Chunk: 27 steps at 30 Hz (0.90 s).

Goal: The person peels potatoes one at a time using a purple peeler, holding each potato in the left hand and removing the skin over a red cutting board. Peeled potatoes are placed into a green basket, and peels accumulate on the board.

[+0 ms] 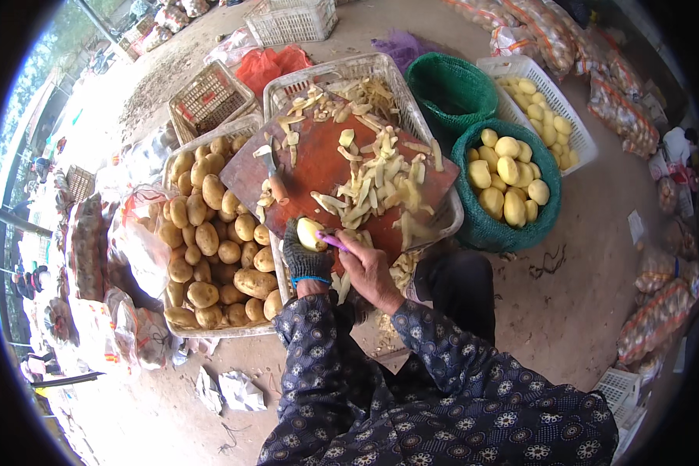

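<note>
My left hand (306, 257), in a dark knitted glove with a blue cuff edge, holds a mostly peeled potato (311, 234). Bare, my right hand (368, 269) grips a purple-handled peeler (332, 239), whose head lies against the potato's right side. Both hands are over the near edge of a reddish-brown board (320, 151) strewn with potato peelings (378, 180). A knife (275, 175) with a wooden handle lies on the board's left part. Left of the board, unpeeled potatoes (207, 239) fill a crate.
Beneath the board stands a plastic crate (341, 69) holding more peelings. To the right, a green mesh sack (463, 233) holds peeled potatoes, with another green sack (451, 87) behind it. Farther right is a white crate (582, 140) of peeled potatoes. Filled net sacks (623, 110) line the right side.
</note>
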{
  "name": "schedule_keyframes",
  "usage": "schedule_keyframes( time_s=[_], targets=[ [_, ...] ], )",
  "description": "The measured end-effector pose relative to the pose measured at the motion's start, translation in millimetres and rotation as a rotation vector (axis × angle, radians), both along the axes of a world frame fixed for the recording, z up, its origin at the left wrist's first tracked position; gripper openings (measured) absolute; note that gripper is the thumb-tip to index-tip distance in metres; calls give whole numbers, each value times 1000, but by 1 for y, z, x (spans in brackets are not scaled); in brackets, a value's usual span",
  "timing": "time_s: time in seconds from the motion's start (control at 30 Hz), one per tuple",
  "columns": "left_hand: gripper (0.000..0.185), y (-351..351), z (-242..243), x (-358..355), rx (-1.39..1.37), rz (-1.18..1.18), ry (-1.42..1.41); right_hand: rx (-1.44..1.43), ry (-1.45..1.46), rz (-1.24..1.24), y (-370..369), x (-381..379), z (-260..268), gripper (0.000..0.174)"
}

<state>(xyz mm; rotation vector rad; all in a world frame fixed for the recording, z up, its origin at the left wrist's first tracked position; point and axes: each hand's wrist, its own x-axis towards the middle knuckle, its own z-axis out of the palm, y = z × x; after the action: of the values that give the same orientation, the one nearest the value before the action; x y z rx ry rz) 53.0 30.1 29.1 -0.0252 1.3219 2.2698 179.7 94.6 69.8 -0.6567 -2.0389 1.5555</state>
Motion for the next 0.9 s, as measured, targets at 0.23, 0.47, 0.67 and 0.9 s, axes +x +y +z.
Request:
schedule_keyframes(
  time_s=[0.23,0.47,0.67,0.9],
  targets=[
    [27,2,-19,3,35,107,66,-372,122,-61,-24,-15,-15,39],
    [20,6,-10,16,-302,125,509,-414,357,-151,-5,-37,-11,40],
    [17,12,-4,0,340,71,-305,-249,205,-9,1,-37,-3,38],
    [14,12,-23,-13,177,241,-353,193,160,-51,4,-11,-16,33]
  ],
)
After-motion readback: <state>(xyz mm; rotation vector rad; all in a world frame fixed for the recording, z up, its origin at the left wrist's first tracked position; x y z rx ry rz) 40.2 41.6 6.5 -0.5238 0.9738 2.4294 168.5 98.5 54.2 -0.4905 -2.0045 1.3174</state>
